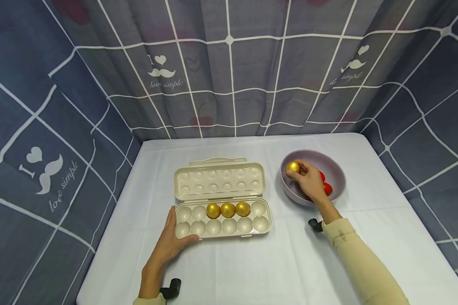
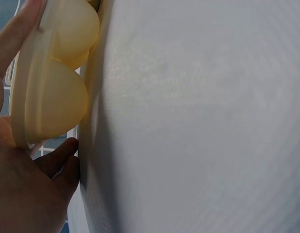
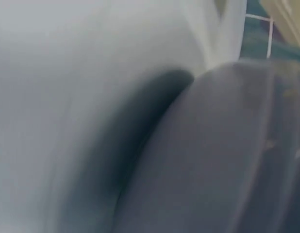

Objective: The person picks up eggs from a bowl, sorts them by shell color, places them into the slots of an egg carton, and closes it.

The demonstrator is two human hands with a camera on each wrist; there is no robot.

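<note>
A cream egg carton (image 1: 223, 228) lies on the table with its lid (image 1: 219, 182) folded back. Three golden eggs (image 1: 227, 210) sit side by side in its far row. At the carton's left end, my left hand (image 1: 171, 241) grips the near corner, thumb along the front edge and fingers along the side; the left wrist view shows the carton's rounded cups (image 2: 58, 102) against that hand. Inside the mauve bowl (image 1: 337, 169), my right hand (image 1: 311, 180) pinches another golden egg (image 1: 292, 167). Red eggs (image 1: 328, 189) lie in the bowl, partly hidden by this hand.
A white cloth (image 1: 252, 267) covers the table. Grey checked curtains (image 1: 252, 84) stand behind it and on both sides. The bowl stands right of the carton, with a strip of cloth between them. In the right wrist view the bowl's outer wall (image 3: 198, 145) fills much of the picture.
</note>
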